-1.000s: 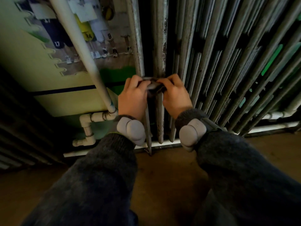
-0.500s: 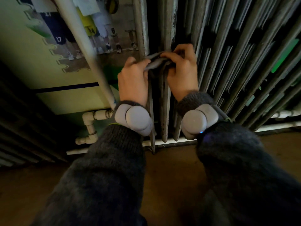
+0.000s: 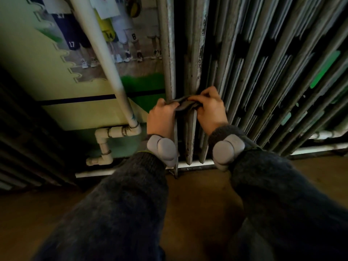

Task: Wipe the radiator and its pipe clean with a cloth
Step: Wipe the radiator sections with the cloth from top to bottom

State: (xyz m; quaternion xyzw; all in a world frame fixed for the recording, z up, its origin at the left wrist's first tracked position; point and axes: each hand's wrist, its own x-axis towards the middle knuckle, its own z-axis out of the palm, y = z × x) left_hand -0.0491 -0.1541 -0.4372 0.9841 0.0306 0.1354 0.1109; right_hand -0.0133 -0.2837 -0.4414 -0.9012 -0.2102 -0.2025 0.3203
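Note:
A tall metal radiator [image 3: 263, 63] with many thin vertical fins fills the upper right. A dark grey cloth [image 3: 185, 104] is stretched across its two leftmost fins, low down. My left hand [image 3: 162, 117] grips the cloth's left end and my right hand [image 3: 211, 108] grips its right end, fingers curled round it on either side of the worn fin [image 3: 197, 53]. A white pipe [image 3: 99, 53] slants down on the left to elbow joints [image 3: 105, 140] near the floor.
A wall with a green and cream poster of players [image 3: 116, 34] lies behind the pipe. A white skirting strip [image 3: 98, 172] runs along the base. Brown floor [image 3: 197, 204] spreads below my dark sleeves. Dark slats [image 3: 22, 147] stand at the left edge.
Both hands, still holding the cloth, slid up the fin half a second ago and have now come back down it toward the radiator's bottom.

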